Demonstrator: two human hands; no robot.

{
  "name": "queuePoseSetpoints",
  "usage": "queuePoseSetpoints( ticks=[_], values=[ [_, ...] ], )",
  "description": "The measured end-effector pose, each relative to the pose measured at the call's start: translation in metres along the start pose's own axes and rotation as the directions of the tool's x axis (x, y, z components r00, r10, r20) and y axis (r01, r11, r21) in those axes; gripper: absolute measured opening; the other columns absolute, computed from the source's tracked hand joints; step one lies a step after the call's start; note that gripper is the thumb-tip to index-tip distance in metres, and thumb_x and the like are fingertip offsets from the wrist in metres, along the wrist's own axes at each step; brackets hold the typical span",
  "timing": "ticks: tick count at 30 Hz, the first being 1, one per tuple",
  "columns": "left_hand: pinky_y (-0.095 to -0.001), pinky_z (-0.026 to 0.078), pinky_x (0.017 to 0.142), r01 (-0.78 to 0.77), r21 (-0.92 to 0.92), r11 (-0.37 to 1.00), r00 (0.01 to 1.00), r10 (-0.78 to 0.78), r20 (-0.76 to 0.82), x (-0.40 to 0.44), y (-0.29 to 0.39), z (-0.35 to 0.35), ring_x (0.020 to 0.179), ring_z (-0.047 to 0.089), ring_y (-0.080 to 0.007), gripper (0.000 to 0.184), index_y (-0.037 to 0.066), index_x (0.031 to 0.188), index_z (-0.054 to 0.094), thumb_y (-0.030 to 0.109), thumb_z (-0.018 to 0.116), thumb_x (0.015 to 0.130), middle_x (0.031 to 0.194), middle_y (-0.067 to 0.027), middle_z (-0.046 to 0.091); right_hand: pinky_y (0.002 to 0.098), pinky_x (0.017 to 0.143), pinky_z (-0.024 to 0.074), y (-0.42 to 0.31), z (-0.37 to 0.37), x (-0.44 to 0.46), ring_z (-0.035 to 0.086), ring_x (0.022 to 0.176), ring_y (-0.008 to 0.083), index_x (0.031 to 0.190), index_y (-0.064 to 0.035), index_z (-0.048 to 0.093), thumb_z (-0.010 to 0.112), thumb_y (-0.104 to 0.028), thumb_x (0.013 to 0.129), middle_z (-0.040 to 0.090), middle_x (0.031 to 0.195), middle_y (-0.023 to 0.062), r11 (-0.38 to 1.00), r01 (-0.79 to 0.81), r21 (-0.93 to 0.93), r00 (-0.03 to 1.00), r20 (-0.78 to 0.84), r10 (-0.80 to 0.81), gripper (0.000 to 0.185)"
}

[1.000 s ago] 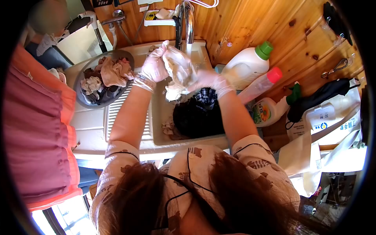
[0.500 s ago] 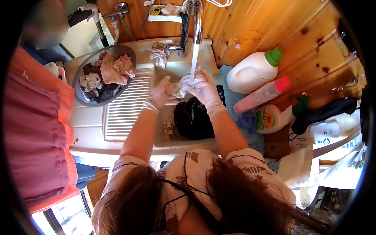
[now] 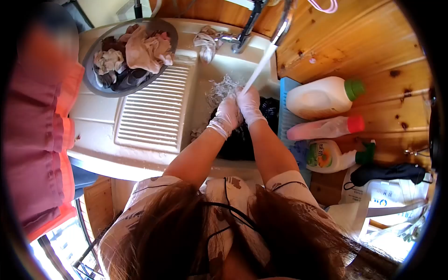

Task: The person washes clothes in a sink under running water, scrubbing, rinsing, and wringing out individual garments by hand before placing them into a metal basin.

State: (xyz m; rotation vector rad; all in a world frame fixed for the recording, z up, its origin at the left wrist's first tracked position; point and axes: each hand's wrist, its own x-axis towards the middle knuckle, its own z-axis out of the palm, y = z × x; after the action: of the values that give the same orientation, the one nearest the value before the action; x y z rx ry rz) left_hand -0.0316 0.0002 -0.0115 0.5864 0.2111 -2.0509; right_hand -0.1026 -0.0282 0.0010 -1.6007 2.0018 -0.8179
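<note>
My left hand (image 3: pixel 227 115) and my right hand (image 3: pixel 248 101), both in thin white gloves, press together over the sink basin (image 3: pixel 200 95). Their fingers are closed around a light wet cloth, now almost wholly hidden by the hands and the spray. From the tap (image 3: pixel 283 29) a stream of water (image 3: pixel 259 66) lands on my right hand and splashes to the left. Beneath my wrists, dark wet fabric (image 3: pixel 235 144) lies in the basin. A small pale cloth (image 3: pixel 198 134) shows beside it, partly hidden by my left forearm.
A grey tub (image 3: pixel 88 77) of clothes stands left on the ridged drainboard (image 3: pixel 151 109). Another cloth (image 3: pixel 206 44) hangs at the back rim. On the right are a white detergent bottle (image 3: pixel 317 98), a pink bottle (image 3: pixel 322 129) and a spray bottle (image 3: pixel 324 157). A person in a pinkish garment (image 3: pixel 32 154) is at left.
My hands, apart at the fingers before, have come together under the stream with the cloth. Water now sprays up to the left. The camera view has shifted and tilted.
</note>
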Motion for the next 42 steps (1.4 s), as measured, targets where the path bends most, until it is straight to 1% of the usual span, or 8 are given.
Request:
queuePoseSetpoints(
  ticks=[7, 15, 19, 22, 24, 31, 33, 42],
  values=[
    [-0.0364, 0.047, 0.074, 0.117, -0.15, 0.982, 0.849, -0.021, 0.528, 0.029, 0.042, -0.065, 0.077, 0.055, -0.0225, 0.045, 0.011, 0.097, 0.055, 0.054, 0.048, 0.088, 0.091, -0.0095, 0.061, 0.0375, 0.079, 0.0471, -0.044, -0.011, -0.083, 0.061, 0.083, 0.0309, 0.088, -0.0008, 0.061, 0.069, -0.02, 0.077, 0.061, 0.083, 0.0165, 0.947, 0.32, 0.022, 0.942, 0.102, -0.32, 0.023],
    [-0.0384, 0.045, 0.088, 0.024, -0.173, 0.985, 1.0, -0.023, 0.004, 0.006, 0.017, -0.016, 0.098, 0.057, -0.0242, 0.031, 0.008, 0.104, 0.055, 0.032, 0.038, 0.094, 0.106, -0.0123, 0.061, 0.0389, 0.074, 0.0474, -0.029, -0.002, -0.018, 0.06, 0.085, 0.0352, 0.087, 0.0014, 0.061, 0.056, -0.031, 0.084, 0.063, 0.092, 0.0211, 0.993, 0.095, -0.075, 0.995, 0.05, -0.091, 0.033],
    [-0.0348, 0.045, 0.083, 0.243, -0.154, 0.958, 0.536, 0.0, 0.844, 0.058, 0.031, -0.08, 0.089, 0.054, -0.0199, 0.03, 0.007, 0.099, 0.055, 0.032, 0.038, 0.096, 0.09, -0.0075, 0.057, 0.039, 0.069, 0.0474, -0.041, -0.003, -0.074, 0.059, 0.074, 0.0334, 0.076, 0.004, 0.058, 0.057, -0.031, 0.083, 0.06, 0.076, 0.0191, 0.896, 0.432, -0.103, 0.9, -0.017, -0.435, 0.036],
    [-0.0303, 0.044, 0.084, -0.408, 0.281, 0.869, 0.901, 0.334, 0.275, 0.037, -0.009, -0.061, 0.1, 0.053, -0.0172, 0.016, 0.01, 0.098, 0.057, 0.019, 0.047, 0.09, 0.1, -0.0059, 0.058, 0.038, 0.069, 0.0481, -0.014, 0.005, -0.005, 0.06, 0.072, 0.0338, 0.081, 0.003, 0.061, 0.056, -0.033, 0.086, 0.062, 0.081, 0.0193, 0.989, 0.088, -0.122, 0.992, 0.096, -0.076, 0.037],
    [-0.0319, 0.045, 0.082, 0.084, -0.085, 0.993, 0.995, -0.088, -0.049, -0.003, 0.015, -0.007, 0.096, 0.054, -0.0188, 0.016, 0.01, 0.098, 0.058, 0.019, 0.047, 0.089, 0.101, -0.0062, 0.059, 0.0374, 0.076, 0.0485, -0.005, 0.005, 0.014, 0.061, 0.081, 0.0352, 0.086, 0.0023, 0.063, 0.057, -0.033, 0.085, 0.064, 0.092, 0.0189, 0.991, -0.11, 0.077, 0.985, 0.142, 0.098, 0.036],
    [-0.032, 0.048, 0.064, 0.103, -0.163, 0.981, 0.762, 0.027, 0.646, 0.048, 0.042, -0.082, 0.069, 0.056, -0.0184, 0.025, 0.01, 0.086, 0.054, 0.032, 0.045, 0.092, 0.076, -0.0051, 0.059, 0.0426, 0.071, 0.0476, -0.049, 0.004, -0.077, 0.057, 0.074, 0.0383, 0.077, -0.0032, 0.062, 0.053, -0.03, 0.086, 0.059, 0.077, 0.0193, 0.896, 0.424, -0.131, 0.905, 0.018, -0.426, 0.03],
    [-0.0305, 0.046, 0.056, -0.021, 0.001, 1.0, 0.997, 0.021, -0.08, -0.011, 0.025, -0.022, 0.064, 0.055, -0.0174, 0.024, 0.01, 0.082, 0.054, 0.031, 0.046, 0.092, 0.075, -0.004, 0.06, 0.0444, 0.067, 0.0478, -0.023, 0.014, -0.026, 0.058, 0.074, 0.0398, 0.073, -0.0007, 0.062, 0.053, -0.038, 0.084, 0.06, 0.072, 0.0223, 0.927, 0.323, -0.192, 0.946, 0.032, -0.323, 0.04],
    [-0.0348, 0.052, 0.072, 0.128, 0.686, 0.717, 0.974, 0.039, -0.222, -0.012, 0.048, -0.049, 0.083, 0.061, -0.0197, 0.046, 0.006, 0.113, 0.055, 0.043, 0.055, 0.086, 0.103, -0.0074, 0.062, 0.0294, 0.069, 0.0482, -0.024, -0.056, 0.028, 0.061, 0.072, 0.0163, 0.097, 0.0028, 0.063, 0.066, -0.025, 0.081, 0.067, 0.081, 0.0134, 0.999, -0.001, 0.043, 0.819, 0.573, -0.023, 0.032]
  ],
)
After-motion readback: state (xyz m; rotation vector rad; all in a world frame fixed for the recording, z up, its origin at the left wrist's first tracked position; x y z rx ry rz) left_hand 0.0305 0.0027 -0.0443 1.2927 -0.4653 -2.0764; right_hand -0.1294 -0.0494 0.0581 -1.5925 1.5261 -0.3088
